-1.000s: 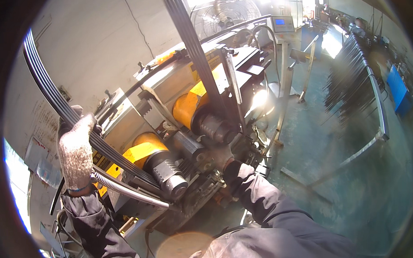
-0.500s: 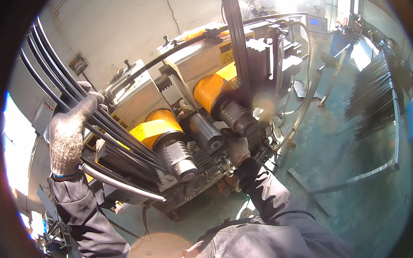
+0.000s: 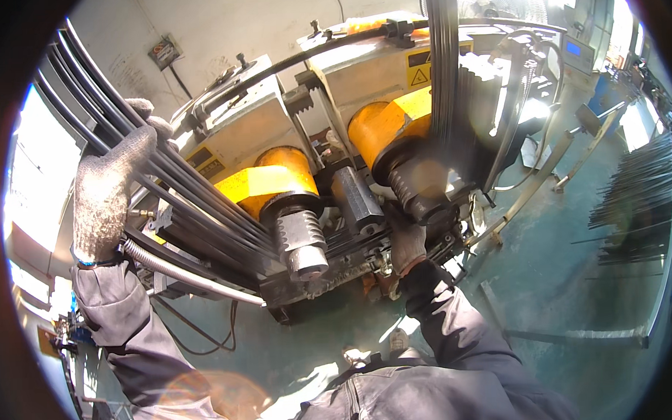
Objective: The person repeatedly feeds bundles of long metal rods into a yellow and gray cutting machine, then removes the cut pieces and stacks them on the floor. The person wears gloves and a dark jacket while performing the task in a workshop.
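Note:
My left hand [image 3: 111, 181], in a light knitted glove, is wrapped round a bundle of long black rods [image 3: 193, 196]. The rods slant from the upper left down to the machine, beside the left toothed metal cylinder [image 3: 300, 237] under its yellow housing [image 3: 265, 181]. My right hand [image 3: 407, 244], also gloved, reaches in below the right toothed cylinder [image 3: 417, 189], next to a dark hexagonal block [image 3: 356, 198]. Its fingers lie in shadow among dark parts, so I cannot make out their grip. Another dark bundle of rods [image 3: 443, 65] rises above the right cylinder.
A ribbed hose [image 3: 190, 278] curves below the left rods. Along the machine's back runs a black cable [image 3: 294, 63]. At the right, a metal rack [image 3: 577, 335] holds many thin dark rods [image 3: 635, 199]. A control box [image 3: 576, 50] with a small screen stands at the far right.
The view has turned, so the machine sits further right in it. My left hand still grips the rods. My right hand stays below the right cylinder.

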Motion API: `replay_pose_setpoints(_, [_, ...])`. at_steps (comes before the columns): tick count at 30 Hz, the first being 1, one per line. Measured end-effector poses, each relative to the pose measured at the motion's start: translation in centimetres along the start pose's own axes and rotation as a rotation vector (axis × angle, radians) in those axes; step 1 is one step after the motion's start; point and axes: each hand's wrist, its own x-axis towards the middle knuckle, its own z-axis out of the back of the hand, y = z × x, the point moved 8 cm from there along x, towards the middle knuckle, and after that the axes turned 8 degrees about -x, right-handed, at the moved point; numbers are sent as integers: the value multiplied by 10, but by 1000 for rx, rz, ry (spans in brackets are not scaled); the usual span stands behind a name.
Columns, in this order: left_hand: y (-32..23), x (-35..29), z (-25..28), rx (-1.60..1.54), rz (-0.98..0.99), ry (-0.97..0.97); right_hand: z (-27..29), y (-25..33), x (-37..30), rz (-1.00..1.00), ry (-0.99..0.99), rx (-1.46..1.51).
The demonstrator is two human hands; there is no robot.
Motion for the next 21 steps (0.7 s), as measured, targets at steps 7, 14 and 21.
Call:
replay_pose_setpoints(7, [0,-1,-1,34,56,-46,-2,-7,-5,213,-18,-310])
replay_pose_setpoints(14, [-1,4,4,88,24,-9,-1,9,-6,250,16,-454])
replay_pose_setpoints(21, [-3,-1,13,137,-62,5,-1,30,-2,207,81,-379])
